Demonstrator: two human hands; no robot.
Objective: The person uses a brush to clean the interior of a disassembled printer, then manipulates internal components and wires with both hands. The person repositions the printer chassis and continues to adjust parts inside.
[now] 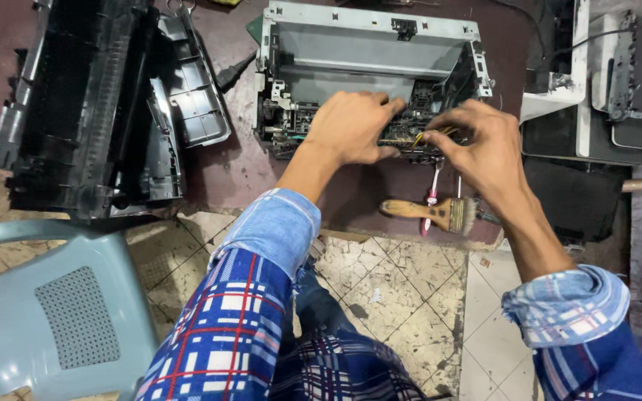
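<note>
An opened printer chassis (365, 44), grey metal with black inner parts, sits on a dark red table (224, 171). My left hand (351, 126) rests palm down on its front mechanism, fingers curled over the black parts. My right hand (477, 145) pinches thin yellow wires (423, 136) at the front right of the mechanism. Just in front of the chassis lie a wooden-handled brush (429, 212) and a red and white screwdriver (432, 197), partly hidden under my right hand.
Removed black and grey printer covers (91, 104) lie stacked at the left. More white and black device housings (603, 82) fill the right side. A pale blue plastic chair (46, 312) stands at lower left on the tiled floor (403, 289). A black power plug (233, 73) lies beside the chassis.
</note>
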